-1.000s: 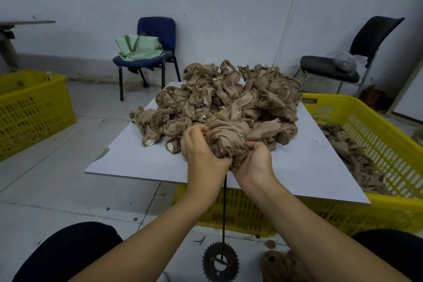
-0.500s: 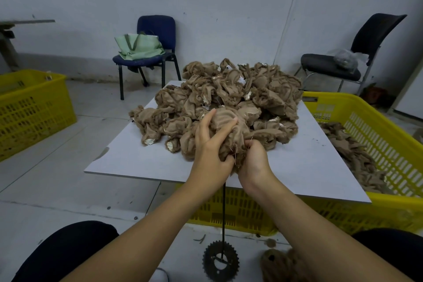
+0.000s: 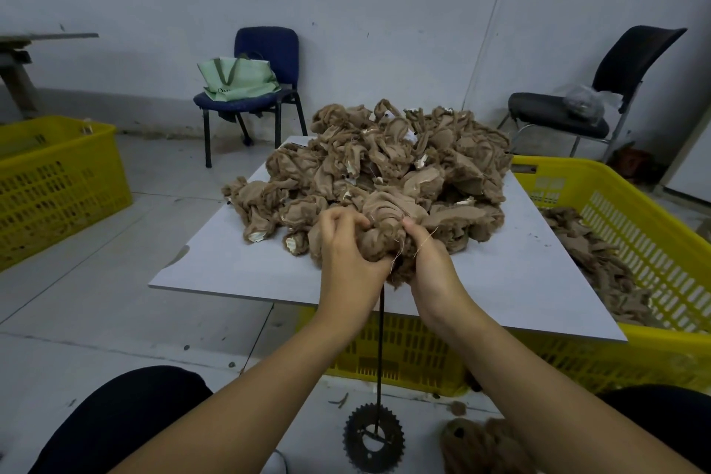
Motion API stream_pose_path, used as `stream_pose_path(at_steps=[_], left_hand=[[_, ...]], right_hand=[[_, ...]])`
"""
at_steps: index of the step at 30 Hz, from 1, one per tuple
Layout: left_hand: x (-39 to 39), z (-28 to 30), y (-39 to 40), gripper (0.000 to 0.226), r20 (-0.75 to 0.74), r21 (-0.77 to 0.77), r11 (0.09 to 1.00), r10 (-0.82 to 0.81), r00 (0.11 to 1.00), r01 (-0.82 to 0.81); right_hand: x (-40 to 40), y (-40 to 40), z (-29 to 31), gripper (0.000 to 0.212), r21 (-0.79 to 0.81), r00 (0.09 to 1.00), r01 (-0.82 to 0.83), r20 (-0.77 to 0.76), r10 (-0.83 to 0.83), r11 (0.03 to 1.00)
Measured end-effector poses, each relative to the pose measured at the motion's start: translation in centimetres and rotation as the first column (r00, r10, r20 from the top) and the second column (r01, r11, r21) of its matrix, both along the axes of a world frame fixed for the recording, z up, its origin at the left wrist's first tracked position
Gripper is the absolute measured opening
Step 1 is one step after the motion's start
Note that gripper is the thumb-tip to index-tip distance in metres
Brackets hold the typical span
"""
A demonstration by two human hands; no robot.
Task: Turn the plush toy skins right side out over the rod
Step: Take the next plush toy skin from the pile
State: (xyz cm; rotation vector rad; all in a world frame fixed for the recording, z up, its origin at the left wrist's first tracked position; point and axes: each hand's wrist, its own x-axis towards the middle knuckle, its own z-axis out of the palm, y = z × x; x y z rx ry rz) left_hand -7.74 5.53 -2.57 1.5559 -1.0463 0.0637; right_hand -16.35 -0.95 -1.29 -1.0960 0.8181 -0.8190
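**Item: 1 plush skin, mid-turn on the rod**

Location: the plush skin (image 3: 386, 239) sits bunched over the top of the rod (image 3: 381, 339), at the near edge of the worktop (image 3: 238, 269), touching the front of the pile of unturned skins (image 3: 388, 165).

Hands: my left hand (image 3: 346, 265) and my right hand (image 3: 431, 262) flank the skin, the fingers of both clenched into its fabric, 1 hand to each side of the rod.

Fixture: the rod stands upright from a toothed gear base (image 3: 373, 439) on the floor, between my knees.

Handling note: I judge the step to be drawing the skin down over the rod tip. Best done with even pull from both sides, keeping the tip centred in the fabric so it does not slip off into a seam; a loose thread (image 3: 425, 239) trails over my right hand and could snag.

Adjacent: 1 yellow crate (image 3: 654, 242) on the right, holding more skins.
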Motion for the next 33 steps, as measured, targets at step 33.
stream_pose_path(at_steps=[33], left_hand=[[0.1,-2.0,-0.9,0.051,-0.229,0.145,0.905,-0.363,0.903,0.400]], right_hand=[[0.3,0.4,-0.2,0.025,-0.079,0.996,-0.073,0.041,0.076,0.994]])
